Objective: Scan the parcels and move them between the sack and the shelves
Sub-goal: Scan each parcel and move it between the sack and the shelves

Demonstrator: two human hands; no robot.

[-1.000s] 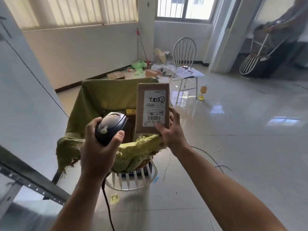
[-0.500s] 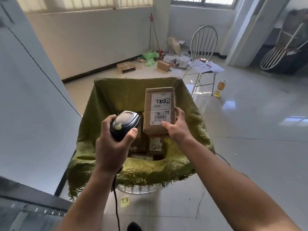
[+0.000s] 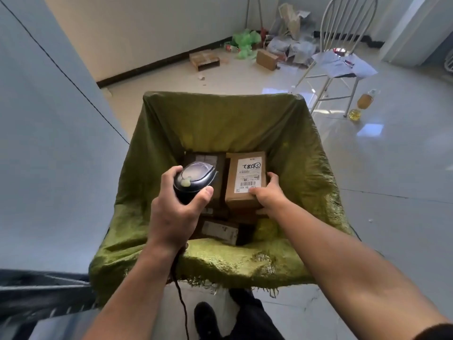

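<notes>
Inside the open green sack [image 3: 220,123], 1 labelled parcel [image 3: 245,180] faces label up, the right hand [image 3: 266,195] gripping its near end; it perhaps rests on the darker parcels [image 3: 219,229] beneath. Just left, the left hand [image 3: 174,212] clasps a corded scanner [image 3: 195,179] above them.

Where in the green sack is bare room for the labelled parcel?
Bare cloth lies between the brown labelled cardboard parcel and the green woven sack's right wall, and along its far wall. The middle and near side are crowded with parcels.
</notes>
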